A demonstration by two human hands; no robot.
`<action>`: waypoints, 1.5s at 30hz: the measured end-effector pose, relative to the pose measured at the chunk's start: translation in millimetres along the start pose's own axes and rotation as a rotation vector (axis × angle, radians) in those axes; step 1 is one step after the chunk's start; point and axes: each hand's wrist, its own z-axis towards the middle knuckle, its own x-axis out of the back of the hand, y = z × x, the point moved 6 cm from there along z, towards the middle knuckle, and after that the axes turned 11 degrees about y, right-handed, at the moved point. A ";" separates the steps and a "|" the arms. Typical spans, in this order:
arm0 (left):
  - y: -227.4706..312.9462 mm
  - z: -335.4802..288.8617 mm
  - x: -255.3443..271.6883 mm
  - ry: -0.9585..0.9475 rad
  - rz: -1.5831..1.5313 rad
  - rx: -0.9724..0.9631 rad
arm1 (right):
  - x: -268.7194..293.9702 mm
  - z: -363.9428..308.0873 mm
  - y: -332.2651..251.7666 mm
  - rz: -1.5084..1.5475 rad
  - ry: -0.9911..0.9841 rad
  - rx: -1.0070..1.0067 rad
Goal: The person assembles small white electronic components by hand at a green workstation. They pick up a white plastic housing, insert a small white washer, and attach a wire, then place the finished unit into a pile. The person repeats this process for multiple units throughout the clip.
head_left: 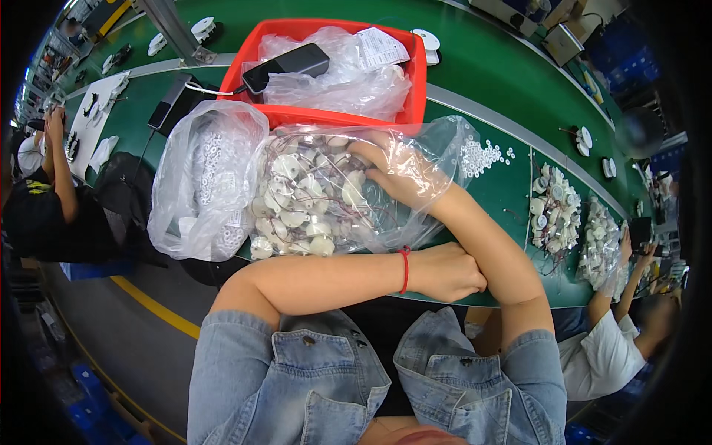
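White wired parts (295, 194) lay left of our nearer right hand (406, 172), fingers half-curled, hold we couldn't tell, left hand (447, 273) fisted.

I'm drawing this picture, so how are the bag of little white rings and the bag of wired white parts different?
The ring bag holds small white rings; the parts bag holds bigger, round white parts with thin wires.
The parts bag spreads wider than the ring bag.
The right hand is inside the parts bag; no hand is in the ring bag.
Both are see-through plastic.
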 end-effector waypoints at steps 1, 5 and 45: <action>-0.4 -1.1 -1.1 0.002 0.002 -0.005 | -0.6 1.2 -1.2 -0.008 0.006 0.007; -0.9 -3.0 -5.5 -0.021 0.016 -0.015 | -2.4 -1.8 2.3 -0.062 -0.032 -0.039; -0.7 -0.7 -1.5 -0.118 0.200 0.053 | 85.4 -206.8 32.8 0.565 0.539 -0.900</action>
